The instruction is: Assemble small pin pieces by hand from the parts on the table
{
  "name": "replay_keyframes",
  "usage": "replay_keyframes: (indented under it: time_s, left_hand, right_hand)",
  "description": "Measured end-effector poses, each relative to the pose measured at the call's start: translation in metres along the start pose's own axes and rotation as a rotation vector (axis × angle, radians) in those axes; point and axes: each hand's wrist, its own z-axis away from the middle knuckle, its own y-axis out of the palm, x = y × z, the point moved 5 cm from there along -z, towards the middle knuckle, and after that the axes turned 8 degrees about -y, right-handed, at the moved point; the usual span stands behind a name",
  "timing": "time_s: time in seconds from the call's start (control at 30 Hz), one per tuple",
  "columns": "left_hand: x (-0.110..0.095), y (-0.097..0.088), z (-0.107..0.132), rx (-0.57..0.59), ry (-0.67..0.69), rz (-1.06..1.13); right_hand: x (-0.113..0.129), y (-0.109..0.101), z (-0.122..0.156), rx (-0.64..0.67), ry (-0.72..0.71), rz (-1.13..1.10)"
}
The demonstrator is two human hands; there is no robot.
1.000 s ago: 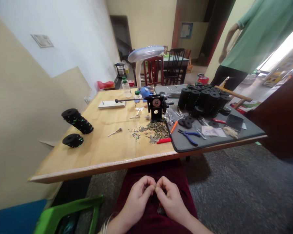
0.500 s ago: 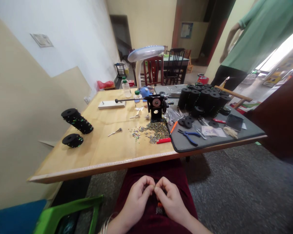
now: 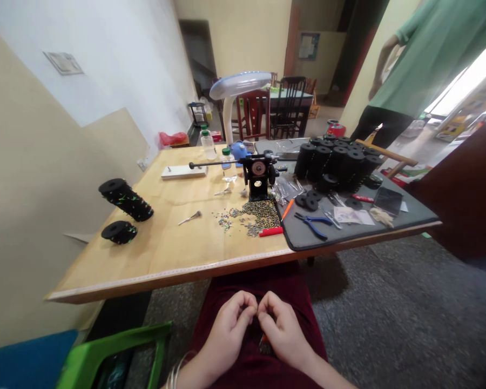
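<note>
My left hand and my right hand rest in my lap on dark red cloth, below the wooden table's front edge. Both hands have curled fingers, and their fingertips pinch together around something too small to make out. A bit of orange shows under my right hand. On the table ahead lie a heap of small beads, a red lighter, blue-handled pliers and a black hand-crank winder.
Black foam rolls lie at the table's left, and more black rolls stand on a grey mat at the right. A white lamp stands behind. A person in a green shirt stands at far right. A green chair part is lower left.
The view has tipped slightly, so my hands sit a little higher in the picture. They stay pinched together in my lap. The person in green has barely shifted.
</note>
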Motion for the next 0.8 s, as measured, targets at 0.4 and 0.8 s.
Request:
replay_keyframes:
  time_s: [0.4, 0.8]
  left_hand:
    - [0.0004, -0.0012, 0.0003, -0.012, -0.004, -0.017]
    - [0.0011, -0.0006, 0.001, 0.002, -0.011, -0.02]
  right_hand:
    - [-0.0022, -0.0009, 0.0006, -0.033, -0.027, 0.083]
    - [-0.0032, -0.0005, 0.0004, -0.042, -0.045, 0.125]
